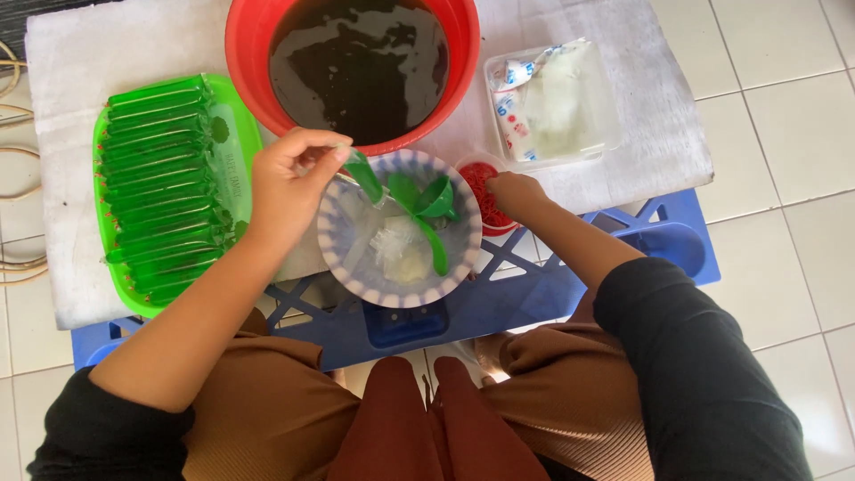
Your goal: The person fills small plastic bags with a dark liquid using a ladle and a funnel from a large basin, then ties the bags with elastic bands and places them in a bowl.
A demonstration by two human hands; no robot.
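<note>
My left hand point(289, 183) pinches the top of a narrow plastic pouch filled with green liquid point(363, 176), holding it over a round bowl with a scalloped purple rim point(343, 267). In that bowl lie a green funnel point(435, 198), a green scoop point(434, 249) and some clear plastic. My right hand point(517, 194) reaches into a small red cup of red rubber bands point(481, 189) just right of the bowl, fingers curled down into it.
A red basin of dark liquid point(245, 53) stands behind the bowl. A green tray point(233, 134) at left holds several filled green pouches. A clear box of empty plastic bags point(552, 102) sits at right. All rest on a white cloth point(89, 71) over a blue crate point(659, 236).
</note>
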